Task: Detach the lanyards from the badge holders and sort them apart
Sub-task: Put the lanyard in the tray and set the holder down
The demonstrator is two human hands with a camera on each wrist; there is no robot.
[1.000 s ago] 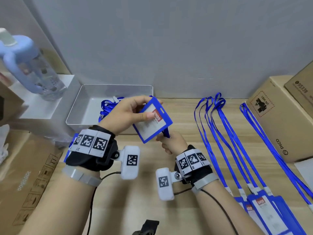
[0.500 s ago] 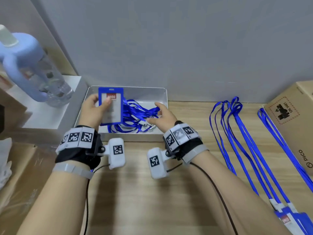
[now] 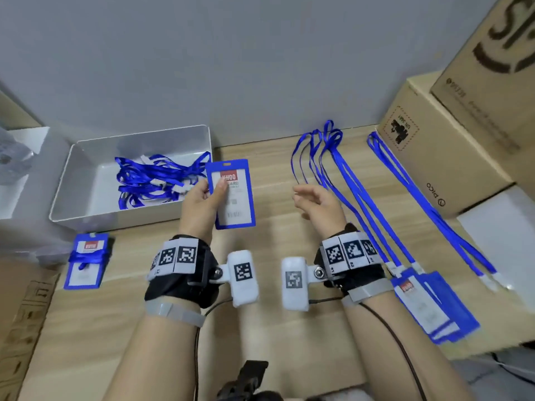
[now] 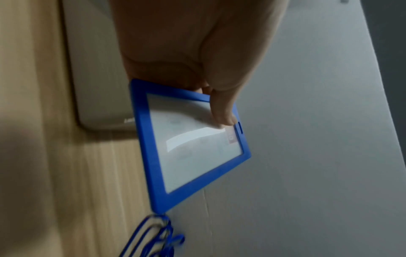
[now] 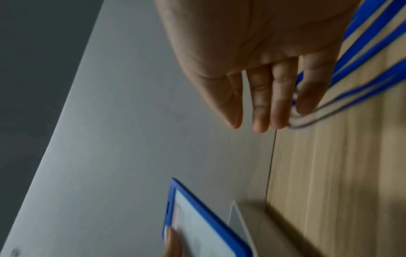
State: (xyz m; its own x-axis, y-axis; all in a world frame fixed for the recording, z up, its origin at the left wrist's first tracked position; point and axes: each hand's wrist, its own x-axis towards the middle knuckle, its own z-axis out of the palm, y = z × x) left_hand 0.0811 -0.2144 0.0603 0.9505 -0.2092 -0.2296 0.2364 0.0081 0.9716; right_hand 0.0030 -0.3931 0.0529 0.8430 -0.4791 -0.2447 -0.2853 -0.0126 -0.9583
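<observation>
My left hand pinches a blue badge holder by its left edge, thumb on the front, above the table just right of the tray. No lanyard hangs from it. The same holder shows at the bottom of the right wrist view. My right hand hovers empty over the table, fingers relaxed and straight, just left of the laid-out lanyards. A tangle of loose blue lanyards lies in the white tray.
One badge holder with a lanyard wrapped round it lies in front of the tray. A stack of badge holders still on lanyards sits at the right. Cardboard boxes line the right side; a grey wall stands behind.
The lanyard went into the tray and my right hand let it go and moved right, now empty. My left hand carried the bare badge holder from over the tray to its right side.
</observation>
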